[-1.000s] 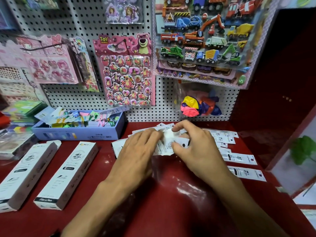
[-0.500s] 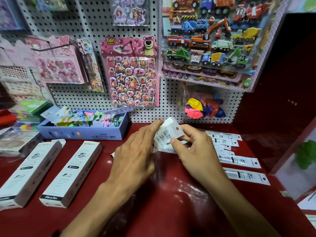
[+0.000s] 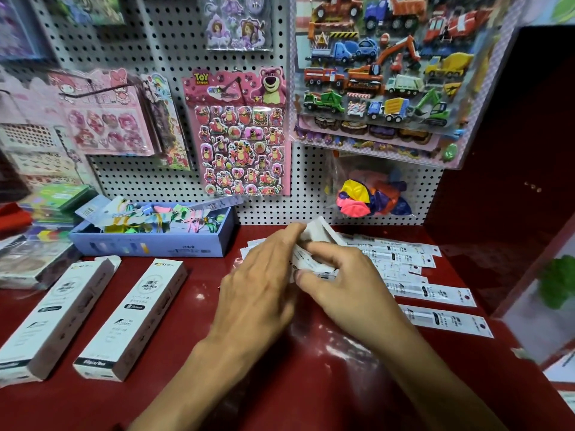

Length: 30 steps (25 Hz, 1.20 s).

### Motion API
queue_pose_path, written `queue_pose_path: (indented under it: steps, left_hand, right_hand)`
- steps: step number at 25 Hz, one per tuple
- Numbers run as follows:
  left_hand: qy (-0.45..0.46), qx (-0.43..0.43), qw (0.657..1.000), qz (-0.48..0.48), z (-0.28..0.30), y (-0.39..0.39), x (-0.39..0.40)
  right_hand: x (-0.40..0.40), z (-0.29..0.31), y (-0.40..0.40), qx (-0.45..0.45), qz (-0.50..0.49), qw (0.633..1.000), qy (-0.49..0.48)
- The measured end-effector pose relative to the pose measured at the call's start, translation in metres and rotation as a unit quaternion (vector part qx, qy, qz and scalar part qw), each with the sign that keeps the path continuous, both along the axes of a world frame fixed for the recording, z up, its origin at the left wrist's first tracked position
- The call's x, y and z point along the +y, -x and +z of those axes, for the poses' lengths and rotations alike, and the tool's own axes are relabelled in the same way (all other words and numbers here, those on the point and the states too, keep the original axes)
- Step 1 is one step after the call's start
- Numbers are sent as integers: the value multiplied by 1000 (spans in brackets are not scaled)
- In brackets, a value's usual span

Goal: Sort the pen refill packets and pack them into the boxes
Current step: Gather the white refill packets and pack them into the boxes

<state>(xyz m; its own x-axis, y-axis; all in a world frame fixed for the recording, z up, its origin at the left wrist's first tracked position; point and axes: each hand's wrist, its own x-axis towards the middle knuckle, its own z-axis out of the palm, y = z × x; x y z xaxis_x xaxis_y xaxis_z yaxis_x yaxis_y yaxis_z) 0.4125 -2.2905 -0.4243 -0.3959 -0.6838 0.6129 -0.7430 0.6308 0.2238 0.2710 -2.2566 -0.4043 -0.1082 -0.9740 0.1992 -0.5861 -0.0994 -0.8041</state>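
Both hands meet over a small stack of pen refill packets [image 3: 314, 247] lifted off the red counter [image 3: 280, 384], just right of the open blue box [image 3: 155, 244] of coloured clips. The left hand [image 3: 264, 284] curls its fingers against the stack's near side, while the right hand [image 3: 339, 275] pinches it with thumb below and fingers over the top, so both are grasping the same bundle. More loose packets [image 3: 404, 259] lie fanned on the counter further right of the blue box, and two white cartons [image 3: 130, 318] lie in front of the blue box, their flaps at the far end. The packets look thin, light and glossy, likely to slide over each other and bend if taken by one end; squaring them edge to edge and holding the bundle across its middle, flat faces between thumb and fingers, should keep it together for feeding into a carton.
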Motion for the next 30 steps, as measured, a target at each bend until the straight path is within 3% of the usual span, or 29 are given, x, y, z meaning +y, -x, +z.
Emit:
queue_pose_path:
  steps: [2,6,14,16,18,19,21,23,25,27,30]
  left_hand:
    - [8,7,1000,11,1,5,0]
    - [34,13,999,4,0,8,0]
    - [59,12,998,-14,-3,8,3]
    - [38,35,999,-2,-1,13,4]
    - [5,101,995,14,3,16,2]
    - [-3,138,990,19,5,16,1]
    - [-19,207,978,10,7,13,0]
    - [-54,249,967,-20,8,13,4]
    - [-83,238,966,-50,6,16,7]
    - [-91,229,966,-73,5,15,6]
    - [-170,290,931,-142,9,8,1]
  right_hand:
    - [2,-1,-8,100,-50,992,61]
    - [-1,2,-9,-80,-21,996,-34]
    - [-2,3,1,-43,41,998,-28]
    - [1,3,-3,43,-22,996,73]
    - [4,5,-6,185,-100,953,217]
    - [4,6,-4,187,-117,939,264]
    - [0,7,5,49,-102,954,279]
    - [-7,6,12,-160,-40,966,200]
    - [-11,5,12,-326,42,939,100]
    - [-10,7,10,-404,89,909,52]
    - [-10,10,12,-441,112,890,34]
